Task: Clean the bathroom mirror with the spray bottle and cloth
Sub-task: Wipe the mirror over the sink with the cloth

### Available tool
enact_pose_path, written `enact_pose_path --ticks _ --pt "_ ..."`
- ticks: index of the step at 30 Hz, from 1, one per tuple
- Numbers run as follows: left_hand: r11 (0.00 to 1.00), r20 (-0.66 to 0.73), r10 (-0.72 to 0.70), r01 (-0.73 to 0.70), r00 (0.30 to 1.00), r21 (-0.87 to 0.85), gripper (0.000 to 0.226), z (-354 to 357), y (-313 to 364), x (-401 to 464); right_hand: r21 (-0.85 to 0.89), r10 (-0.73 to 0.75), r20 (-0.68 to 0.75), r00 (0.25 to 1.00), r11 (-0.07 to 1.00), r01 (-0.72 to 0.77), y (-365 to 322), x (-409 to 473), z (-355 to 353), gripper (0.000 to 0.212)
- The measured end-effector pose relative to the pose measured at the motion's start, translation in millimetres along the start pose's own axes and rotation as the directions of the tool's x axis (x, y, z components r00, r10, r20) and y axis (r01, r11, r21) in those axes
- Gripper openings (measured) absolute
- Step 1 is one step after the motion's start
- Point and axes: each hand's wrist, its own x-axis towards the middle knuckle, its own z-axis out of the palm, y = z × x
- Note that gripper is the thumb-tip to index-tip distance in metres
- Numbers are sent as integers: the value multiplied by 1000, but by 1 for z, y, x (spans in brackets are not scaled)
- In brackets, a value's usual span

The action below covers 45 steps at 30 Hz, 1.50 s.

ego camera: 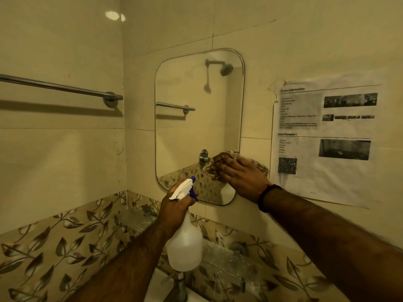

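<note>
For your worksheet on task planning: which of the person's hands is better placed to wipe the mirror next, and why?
The right hand: it already presses the cloth on the mirror. The left hand grips the spray bottle below it.

Beige tiled walls (65, 149), towel rail (58, 87)

Dim yellowish light is cast from above; glare (115, 15) is seen on the wall tile, edges are bowed.

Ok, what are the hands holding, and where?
Left hand grips the white plastic spray bottle at its neck; right hand presses the brown patterned cloth flat.
</note>
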Motion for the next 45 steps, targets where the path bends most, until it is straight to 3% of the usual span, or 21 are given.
enact_pose_path --ticks 4,7,10,15,25,37,45 --pt "1000 -3 -1 1 1000 -2 55 -1 1 2 1 39 -49 998 999 -39 8 5 -10 37" --pt "1000 7 17 -17 1000 -3 54 -2 2 3 43 95 -8 995 995 -94 14 15 -22 55" --pt "1000 3 18 -18 1000 -12 55 -1 3 5 -5 119 30 992 993 -119 25 31 -29 56" --pt "999 0 47 -47 999 -24 52 0 8 14 -86 123 -99 988 988 -131 46 70 -43 61" --pt "990 -4 113 -113 994 -84 54 -11 35 57 -148 144 -246 958 972 -184 112 150 -75 49" --pt "988 -26 126 -128 992 -91 56 -14 46 99 -180 107 -245 964 972 -154 156 194 -78 43" --pt "984 -42 152 -155 988 -88 47 -12 54 116 -213 130 -201 971 962 -173 173 208 -83 42"
